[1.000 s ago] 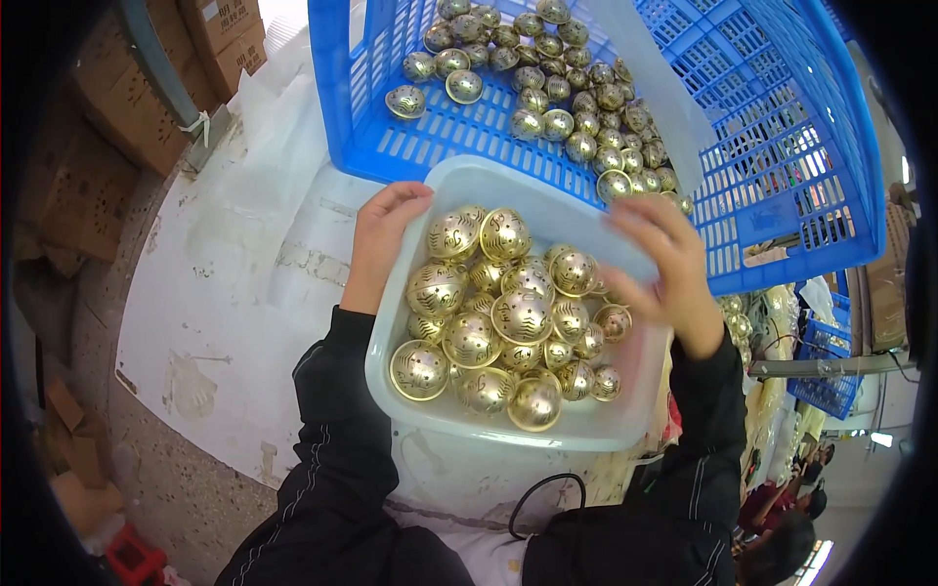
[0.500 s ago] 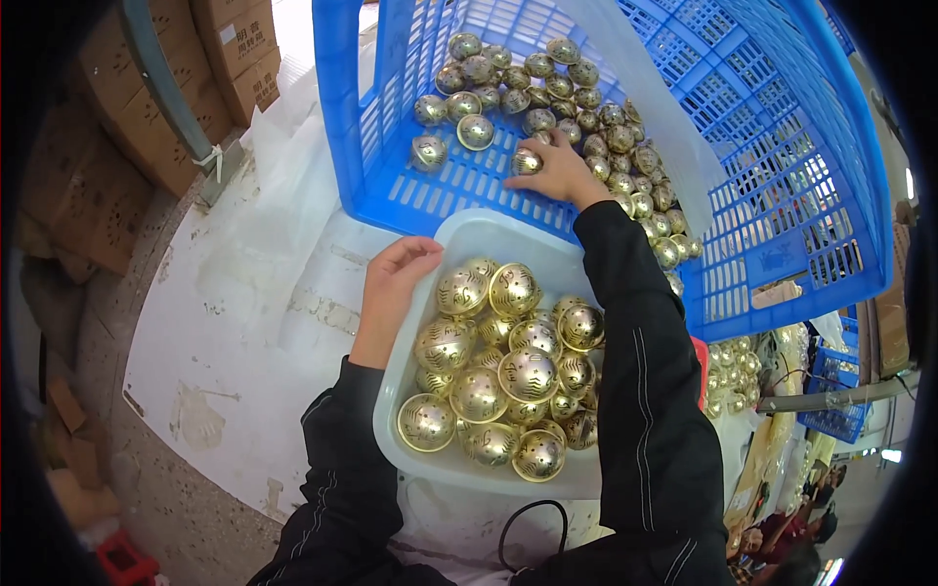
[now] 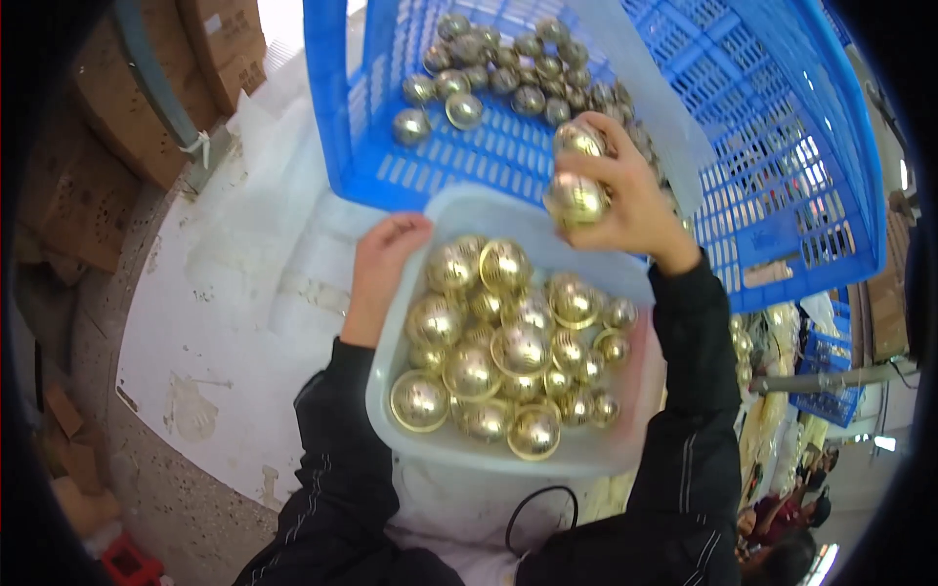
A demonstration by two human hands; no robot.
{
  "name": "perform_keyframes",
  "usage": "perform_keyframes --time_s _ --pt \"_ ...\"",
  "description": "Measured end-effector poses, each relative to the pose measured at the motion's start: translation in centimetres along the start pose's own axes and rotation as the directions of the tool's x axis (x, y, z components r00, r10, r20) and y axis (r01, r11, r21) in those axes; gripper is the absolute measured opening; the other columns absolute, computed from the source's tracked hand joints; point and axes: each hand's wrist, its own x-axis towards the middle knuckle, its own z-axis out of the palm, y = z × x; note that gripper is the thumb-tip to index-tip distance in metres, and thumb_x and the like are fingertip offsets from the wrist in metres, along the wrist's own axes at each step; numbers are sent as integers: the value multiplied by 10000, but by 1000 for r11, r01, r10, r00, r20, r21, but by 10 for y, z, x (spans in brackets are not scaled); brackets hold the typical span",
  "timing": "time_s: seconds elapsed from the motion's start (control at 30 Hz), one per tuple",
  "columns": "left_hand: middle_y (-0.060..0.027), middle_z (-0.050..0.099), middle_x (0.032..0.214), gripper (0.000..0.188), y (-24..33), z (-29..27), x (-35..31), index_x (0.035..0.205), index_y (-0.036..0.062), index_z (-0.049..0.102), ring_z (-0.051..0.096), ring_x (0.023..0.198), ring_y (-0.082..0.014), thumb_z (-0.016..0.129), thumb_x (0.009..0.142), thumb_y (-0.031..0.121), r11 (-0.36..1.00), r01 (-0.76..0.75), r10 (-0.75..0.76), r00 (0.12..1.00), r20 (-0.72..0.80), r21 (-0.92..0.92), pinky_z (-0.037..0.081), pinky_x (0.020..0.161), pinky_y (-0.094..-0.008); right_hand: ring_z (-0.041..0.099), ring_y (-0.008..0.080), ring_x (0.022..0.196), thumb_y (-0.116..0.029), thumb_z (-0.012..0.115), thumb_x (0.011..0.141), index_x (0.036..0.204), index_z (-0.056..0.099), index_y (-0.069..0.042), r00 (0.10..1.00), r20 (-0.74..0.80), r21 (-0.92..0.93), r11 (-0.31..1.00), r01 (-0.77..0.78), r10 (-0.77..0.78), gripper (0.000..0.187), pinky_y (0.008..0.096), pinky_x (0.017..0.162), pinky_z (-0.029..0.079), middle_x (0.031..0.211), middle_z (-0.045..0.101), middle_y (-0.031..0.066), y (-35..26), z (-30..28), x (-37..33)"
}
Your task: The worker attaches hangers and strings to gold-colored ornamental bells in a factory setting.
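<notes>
My right hand (image 3: 625, 200) is raised at the near edge of a blue slatted basket (image 3: 332, 107). Its fingers wrap round two shiny gold balls (image 3: 576, 198), one above the other, slightly blurred. My left hand (image 3: 389, 242) is at the far left corner of a white plastic tub (image 3: 474, 207), its fingers curled closed against the rim. Inside the tub lies a pile of larger and smaller gold balls (image 3: 521, 349), several with a flared rim and dark markings. Many more small balls (image 3: 528, 100) lie on the basket floor.
The white table (image 3: 234, 322) carries translucent plastic sheeting (image 3: 259, 186) on the left. Cardboard boxes (image 3: 127, 117) and a grey post (image 3: 156, 73) stand beyond it. A black cable loop (image 3: 537, 493) lies near me. Other people (image 3: 791, 518) are at the far right.
My right hand has lifted from the basket floor toward me and right, now with two gold balls in it. The left hand stays at the tub rim. The view has shifted slightly.
</notes>
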Motion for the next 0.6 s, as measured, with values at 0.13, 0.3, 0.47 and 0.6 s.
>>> perform_keyframes --time_s 0.13,0.3,0.47,0.6 --pt "-1 664 927 121 11 -2 1 993 13 690 596 855 -80 661 891 71 969 88 -83 996 31 -230 462 775 -220 534 434 1217 -279 891 512 1038 714 -121 950 305 -35 998 -60 68 577 428 913 525 1409 430 244 -70 -34 -64" --pt "-12 657 928 112 9 10 5 995 13 684 606 848 -93 646 902 64 939 159 -146 987 64 -307 476 750 -226 527 416 1248 -270 903 538 1052 727 -152 923 306 -39 972 -232 233 556 411 844 567 1452 404 213 -83 -24 -144" --pt "-18 655 937 115 6 2 0 1003 11 680 612 848 -101 635 908 56 931 165 -157 986 52 -325 484 752 -231 487 359 1306 -369 914 601 1174 696 -126 911 324 139 940 -312 255 659 425 999 456 1494 397 183 -64 -29 -142" --pt "-22 660 955 125 7 7 0 1011 5 681 613 855 -99 635 906 54 935 152 -141 988 58 -321 489 766 -236 506 383 1270 -476 868 651 1225 677 -130 895 -9 -9 895 -446 446 698 464 1025 432 1393 503 219 28 -23 -128"
